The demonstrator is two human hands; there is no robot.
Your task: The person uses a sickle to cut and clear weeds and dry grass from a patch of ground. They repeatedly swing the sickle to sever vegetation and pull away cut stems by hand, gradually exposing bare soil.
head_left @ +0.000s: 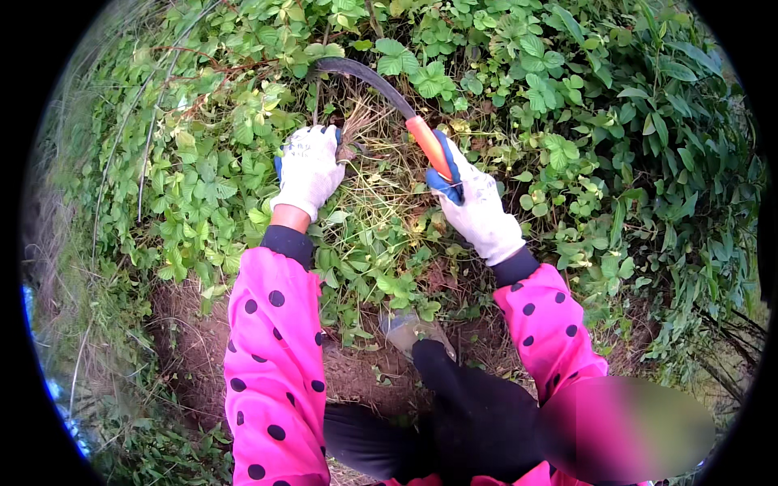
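Both my hands wear white work gloves with blue palms. My right hand [474, 198] is wrapped round the orange handle of a sickle [428, 146]. Its dark curved blade arches up and to the left, and the tip runs in among leaves beyond my left hand. My left hand [309, 168] is closed round a bunch of dry grass stalks [362, 128], whose ends fan out to the right of the fist. Between the two hands lies a patch of pale, flattened stems [385, 190].
Dense leafy vines [203, 162] cover the slope ahead and to the left. Taller dark-green shrubs [681, 178] stand on the right. Thin bare stems [150, 154] cross the left side. Bare brown soil [356, 377] shows below, where my shoe [417, 334] rests near the leaves.
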